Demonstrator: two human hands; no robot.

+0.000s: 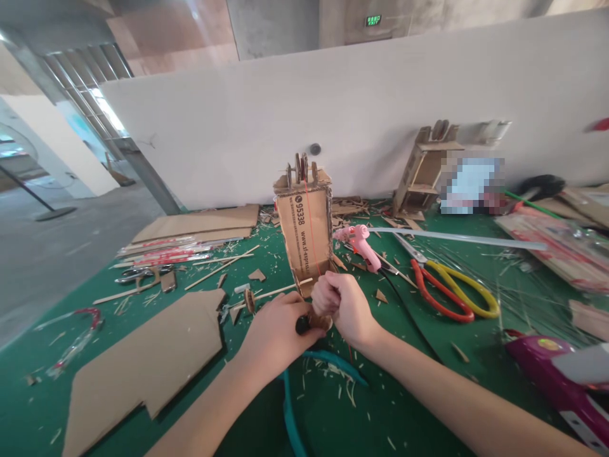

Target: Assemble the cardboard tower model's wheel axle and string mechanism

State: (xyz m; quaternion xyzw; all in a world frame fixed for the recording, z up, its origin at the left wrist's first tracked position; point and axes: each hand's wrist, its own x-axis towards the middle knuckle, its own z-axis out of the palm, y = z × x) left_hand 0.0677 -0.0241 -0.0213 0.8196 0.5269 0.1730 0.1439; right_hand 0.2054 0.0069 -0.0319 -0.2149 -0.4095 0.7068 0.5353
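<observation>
A tall cardboard tower [304, 225] with printed lettering and a red thread down its front stands on the green table [409, 381]. At its base my left hand [273, 333] and my right hand [342, 308] are closed together around a small brown cardboard piece with a dark round end [309, 322]. What exactly that piece is I cannot make out. Both forearms reach in from the bottom edge.
A pink glue gun [359, 244], red-and-yellow scissors [451, 289] and a long metal ruler [457, 238] lie to the right. Cardboard sheets [143, 365] lie at left, with sticks, scraps, a second cardboard model [421, 171] by the white wall, and a purple tool [556, 374].
</observation>
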